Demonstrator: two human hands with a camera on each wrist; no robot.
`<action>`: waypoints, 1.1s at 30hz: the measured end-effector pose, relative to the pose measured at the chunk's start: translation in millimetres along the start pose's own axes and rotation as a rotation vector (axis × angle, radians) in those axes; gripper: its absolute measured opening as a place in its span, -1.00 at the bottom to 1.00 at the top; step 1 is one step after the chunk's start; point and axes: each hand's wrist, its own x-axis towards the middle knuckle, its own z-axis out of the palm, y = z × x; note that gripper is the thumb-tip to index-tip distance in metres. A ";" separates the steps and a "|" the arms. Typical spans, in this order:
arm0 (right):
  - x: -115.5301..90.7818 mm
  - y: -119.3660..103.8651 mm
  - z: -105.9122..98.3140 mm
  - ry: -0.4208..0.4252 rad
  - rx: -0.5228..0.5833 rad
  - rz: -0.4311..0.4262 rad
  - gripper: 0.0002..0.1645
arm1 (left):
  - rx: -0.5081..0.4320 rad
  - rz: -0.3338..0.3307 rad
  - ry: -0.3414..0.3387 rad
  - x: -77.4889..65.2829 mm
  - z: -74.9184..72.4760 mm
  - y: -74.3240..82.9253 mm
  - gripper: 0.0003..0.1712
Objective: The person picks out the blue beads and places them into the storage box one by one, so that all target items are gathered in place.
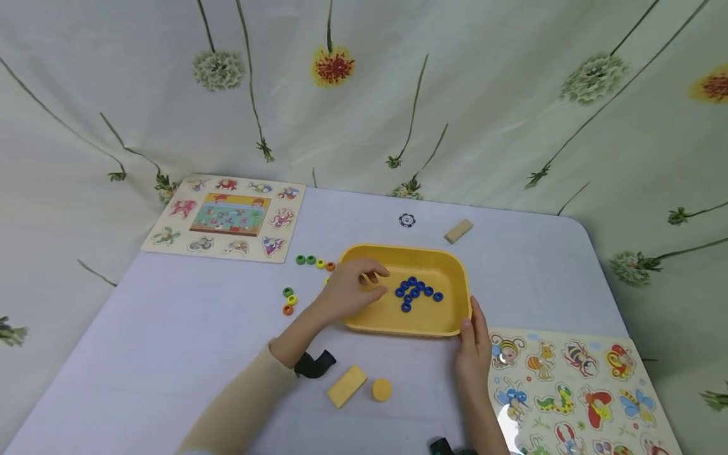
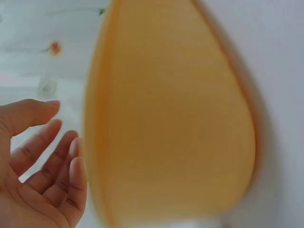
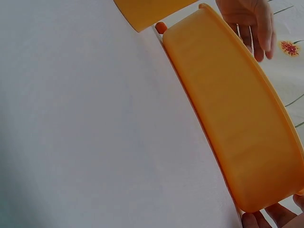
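Note:
A yellow rectangular tray stands mid-table with several small blue ring beads lying loose on its floor. Over the tray's left side hovers my left hand, thumb and fingers loosely bent and apart, nothing between them. The left wrist view shows that hand beside the tray's wall, fingers relaxed. My right hand holds the tray at its near right corner, thumb and fingers against the edge. In the right wrist view its fingers wrap the corner of the tray.
Left of the tray lie green, yellow and orange beads. Nearer are a black curved piece, a wooden block and a round yellow piece. Another block lies behind. Picture boards flank the table.

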 end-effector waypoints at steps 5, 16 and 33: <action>-0.6 0.0 -1.1 0.004 -0.007 0.006 -0.51 | -0.125 0.007 0.216 -28.0 -42.6 -1.7 -0.78; -0.7 1.8 -1.1 0.014 0.002 0.001 -0.50 | -0.124 -0.133 0.370 -56.9 -55.1 -64.7 -0.74; -1.4 -0.8 1.0 0.007 -0.025 0.014 -0.50 | 0.142 -0.127 0.236 -58.1 -12.6 -96.9 -0.73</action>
